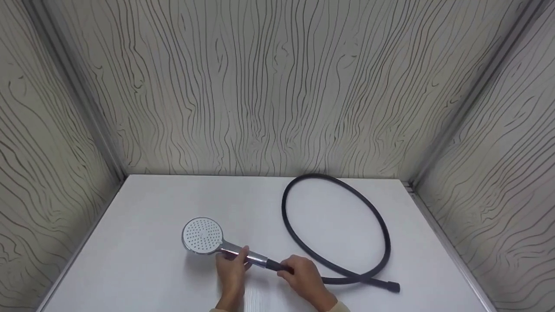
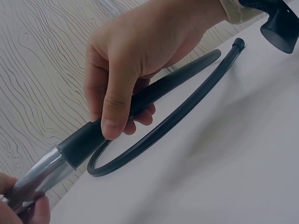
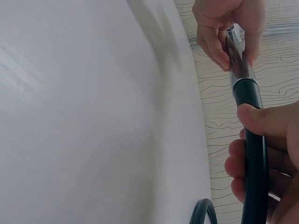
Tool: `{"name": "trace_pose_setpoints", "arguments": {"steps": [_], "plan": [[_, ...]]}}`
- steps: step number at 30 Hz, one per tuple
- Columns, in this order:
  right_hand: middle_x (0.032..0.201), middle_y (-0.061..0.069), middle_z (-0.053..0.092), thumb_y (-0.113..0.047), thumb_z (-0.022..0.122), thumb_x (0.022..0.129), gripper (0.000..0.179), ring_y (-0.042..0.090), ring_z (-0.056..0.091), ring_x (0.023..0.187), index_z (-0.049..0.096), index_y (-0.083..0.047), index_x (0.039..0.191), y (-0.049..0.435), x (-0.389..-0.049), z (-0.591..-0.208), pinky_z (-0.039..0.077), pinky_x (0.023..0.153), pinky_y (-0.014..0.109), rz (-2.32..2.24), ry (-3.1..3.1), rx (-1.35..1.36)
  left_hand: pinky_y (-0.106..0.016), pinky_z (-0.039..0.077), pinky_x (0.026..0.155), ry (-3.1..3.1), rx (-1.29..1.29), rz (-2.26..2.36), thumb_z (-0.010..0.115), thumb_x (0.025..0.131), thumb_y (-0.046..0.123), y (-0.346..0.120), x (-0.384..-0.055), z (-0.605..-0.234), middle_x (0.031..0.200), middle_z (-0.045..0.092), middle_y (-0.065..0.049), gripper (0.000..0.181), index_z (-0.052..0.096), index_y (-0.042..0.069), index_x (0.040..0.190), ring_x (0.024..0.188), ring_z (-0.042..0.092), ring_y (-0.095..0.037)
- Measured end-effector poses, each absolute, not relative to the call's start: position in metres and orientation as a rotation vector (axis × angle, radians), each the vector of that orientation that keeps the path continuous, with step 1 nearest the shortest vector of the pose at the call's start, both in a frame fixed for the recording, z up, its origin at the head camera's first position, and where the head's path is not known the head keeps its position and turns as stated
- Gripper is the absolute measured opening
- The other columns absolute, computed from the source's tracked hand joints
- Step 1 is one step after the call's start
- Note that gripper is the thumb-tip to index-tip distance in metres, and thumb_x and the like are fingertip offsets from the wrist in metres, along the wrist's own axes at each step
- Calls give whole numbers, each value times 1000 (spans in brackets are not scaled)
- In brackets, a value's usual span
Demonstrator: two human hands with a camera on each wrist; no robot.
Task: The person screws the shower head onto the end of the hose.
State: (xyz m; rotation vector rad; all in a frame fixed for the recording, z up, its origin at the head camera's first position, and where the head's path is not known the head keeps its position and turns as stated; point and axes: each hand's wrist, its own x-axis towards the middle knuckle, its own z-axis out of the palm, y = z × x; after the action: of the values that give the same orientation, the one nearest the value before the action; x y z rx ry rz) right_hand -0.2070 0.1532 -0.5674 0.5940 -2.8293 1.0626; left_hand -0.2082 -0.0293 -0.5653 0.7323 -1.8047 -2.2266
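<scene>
A chrome shower head (image 1: 202, 235) with a pale, dotted spray face lies tilted to the left in the head view. Its handle (image 1: 256, 258) is gripped by my left hand (image 1: 232, 271), thumb on top. A black hose (image 1: 378, 207) meets the handle's end through a black collar (image 2: 80, 143). Just behind that joint, my right hand (image 1: 304, 277) holds the hose, fingers curled round it; the right wrist view shows the thumb (image 3: 252, 119) along the hose. Whether the joint is tight, I cannot tell.
The hose loops over the right half of the white table (image 1: 143, 242) and crosses itself. Its free end fitting (image 1: 393, 286) lies at the front right. Wood-grain patterned panels (image 1: 260, 86) stand behind and on both sides of the table.
</scene>
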Motion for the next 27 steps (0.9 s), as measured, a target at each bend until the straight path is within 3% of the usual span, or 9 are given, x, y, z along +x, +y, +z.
{"name": "trace_pose_setpoints", "arguments": {"steps": [7, 13, 21, 27], "plan": [[75, -11, 63, -17, 77, 80, 9, -4, 50, 67, 73, -16, 88, 155, -208, -570, 46, 59, 15, 1035, -2835, 620, -36, 61, 81, -1855, 813, -2198, 66, 91, 17, -30, -208, -568, 117, 55, -26, 53, 35, -6, 128, 100, 65, -31], [77, -10, 64, -16, 77, 80, 11, -3, 51, 68, 73, -15, 90, 155, -208, -570, 47, 61, 16, 1067, -2866, 603, -40, 60, 85, -1885, 792, -2183, 64, 93, 17, -29, -207, -569, 120, 55, -28, 53, 34, -6, 129, 107, 63, -36], [78, -10, 64, -19, 76, 81, 25, -2, 51, 68, 70, -11, 105, 153, -208, -571, 46, 61, 17, 1077, -2911, 589, -43, 59, 89, -1879, 797, -2198, 62, 93, 14, -31, -207, -572, 123, 53, -31, 53, 33, -8, 131, 112, 60, -43], [81, -10, 65, -21, 76, 82, 22, -2, 51, 70, 72, -14, 102, 149, -210, -571, 47, 62, 16, 1098, -2899, 607, -46, 57, 92, -1892, 776, -2225, 60, 93, 13, -31, -207, -573, 124, 50, -33, 53, 32, -10, 131, 115, 57, -46]]}}
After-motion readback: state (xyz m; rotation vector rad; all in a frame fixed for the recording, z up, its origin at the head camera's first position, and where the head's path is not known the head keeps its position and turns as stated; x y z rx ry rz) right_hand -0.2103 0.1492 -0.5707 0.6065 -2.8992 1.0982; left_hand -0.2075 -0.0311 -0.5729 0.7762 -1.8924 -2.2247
